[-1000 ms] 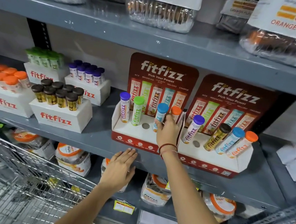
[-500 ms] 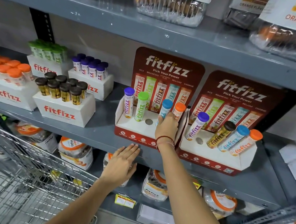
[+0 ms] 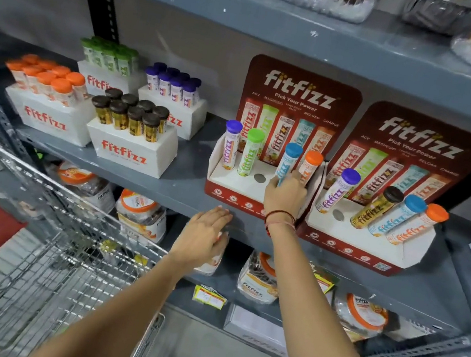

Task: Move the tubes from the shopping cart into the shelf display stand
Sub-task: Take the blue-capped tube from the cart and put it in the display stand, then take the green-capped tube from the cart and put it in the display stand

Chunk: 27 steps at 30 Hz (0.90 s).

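Grey shelf (image 3: 183,192): right hand (image 3: 285,196) grips orange-capped tube (image 3: 309,166); left hand (image 3: 203,239) flat, spread.

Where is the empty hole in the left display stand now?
In the head view, the empty hole lies mid-tray in the left display stand, between the green-capped tube and the blue-capped tube.

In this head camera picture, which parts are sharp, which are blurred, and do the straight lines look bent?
Head view: the left display stand and the right hand at its tubes are fairly sharp; the shopping cart wires and the packets at the far right edge smear with blur; the grey shelf edge slants and bows from wide-angle distortion; light is even, with soft glare on the plastic packs above.
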Motion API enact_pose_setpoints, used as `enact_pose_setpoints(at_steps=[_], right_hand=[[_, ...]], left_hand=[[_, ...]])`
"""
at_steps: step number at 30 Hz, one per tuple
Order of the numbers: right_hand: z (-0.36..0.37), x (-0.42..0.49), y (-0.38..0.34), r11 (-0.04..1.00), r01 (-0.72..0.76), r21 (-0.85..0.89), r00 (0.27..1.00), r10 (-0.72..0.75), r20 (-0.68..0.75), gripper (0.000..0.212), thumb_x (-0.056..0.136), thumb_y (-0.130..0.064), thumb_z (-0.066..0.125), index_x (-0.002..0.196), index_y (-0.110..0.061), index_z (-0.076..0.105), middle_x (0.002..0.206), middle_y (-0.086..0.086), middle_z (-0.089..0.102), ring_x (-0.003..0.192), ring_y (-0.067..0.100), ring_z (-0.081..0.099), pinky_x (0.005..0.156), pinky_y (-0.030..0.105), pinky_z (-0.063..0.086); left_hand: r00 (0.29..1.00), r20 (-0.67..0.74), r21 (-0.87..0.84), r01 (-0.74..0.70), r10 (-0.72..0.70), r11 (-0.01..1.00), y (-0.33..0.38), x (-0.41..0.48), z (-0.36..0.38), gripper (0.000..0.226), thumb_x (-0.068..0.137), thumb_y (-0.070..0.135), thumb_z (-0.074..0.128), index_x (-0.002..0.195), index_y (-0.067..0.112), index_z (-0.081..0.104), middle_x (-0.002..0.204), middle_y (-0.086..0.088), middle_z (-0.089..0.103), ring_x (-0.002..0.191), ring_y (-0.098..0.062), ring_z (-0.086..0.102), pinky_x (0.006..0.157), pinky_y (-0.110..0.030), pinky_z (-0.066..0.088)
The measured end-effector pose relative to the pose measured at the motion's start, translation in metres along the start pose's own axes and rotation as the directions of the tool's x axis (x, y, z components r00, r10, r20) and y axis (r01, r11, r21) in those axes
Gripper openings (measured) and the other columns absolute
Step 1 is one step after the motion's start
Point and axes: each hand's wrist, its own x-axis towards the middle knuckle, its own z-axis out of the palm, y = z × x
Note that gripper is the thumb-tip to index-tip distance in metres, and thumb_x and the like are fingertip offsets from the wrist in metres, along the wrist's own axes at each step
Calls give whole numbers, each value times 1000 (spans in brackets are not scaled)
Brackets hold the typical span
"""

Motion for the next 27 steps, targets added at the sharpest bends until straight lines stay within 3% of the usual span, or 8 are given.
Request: enact_pose_setpoints(at_steps=[4,7,10,16,18,21,25,27], right_hand=[[4,-42,-5,999,37,1,999,-37,11,27,86,-20,54,109,-6,60,101,16,71,95,35,64,72,37,52],[30,-85,-11,993,115,20,975,-117,190,21,85,-19,54,102,-12,62,99,15,71,95,35,64,72,38,52],[65,-131,-16,978,207,18,891,-196,411,18,85,-21,54,99,-14,63,99,15,72,97,36,62,76,39,51],[139,-229,-15,912,408,33,627,-307,716,18,83,-19,55,93,-8,65,93,21,71,90,39,64,69,40,52],[164,-262,-5,884,467,24,508,-290,812,16,84,-19,56,87,-6,64,90,22,70,87,38,65,64,37,51],[203,-306,20,845,534,-17,326,-187,927,17,86,-17,57,94,-4,65,99,21,69,95,35,64,74,37,53],[251,-353,59,803,592,-74,106,13,994,5,89,-13,50,88,-13,55,108,21,63,103,34,59,84,37,48],[271,-369,79,804,584,-112,69,88,994,5,89,-15,50,86,-14,54,98,19,61,97,30,59,78,35,45]], left_hand=[[987,-107,-56,111,-116,992,-14,-24,-25,33,87,12,56,119,7,54,118,-14,62,111,-30,54,92,-45,44],[960,-178,-90,201,-214,975,-31,-56,-49,27,86,9,55,113,7,57,109,-16,65,99,-33,58,84,-44,49],[898,-239,-83,361,-370,929,-52,-104,-70,26,86,7,56,113,7,57,106,-18,65,97,-35,58,80,-43,48],[718,-269,-62,653,-642,755,-76,-218,-86,20,90,11,55,107,2,59,97,-23,66,89,-38,60,70,-43,49],[667,-240,-51,717,-705,695,-79,-253,-81,18,89,8,55,105,1,60,95,-24,66,87,-41,60,70,-45,50],[594,-173,-44,792,-786,609,-82,-293,-67,20,90,8,55,107,1,60,97,-24,66,91,-40,58,76,-46,47],[602,-132,-3,794,-787,608,-88,-315,-54,18,90,11,53,105,2,59,96,-19,67,90,-37,59,77,-46,48],[617,-136,11,783,-775,621,-93,-316,-50,20,91,14,51,105,3,59,96,-17,66,92,-35,58,78,-47,48]])
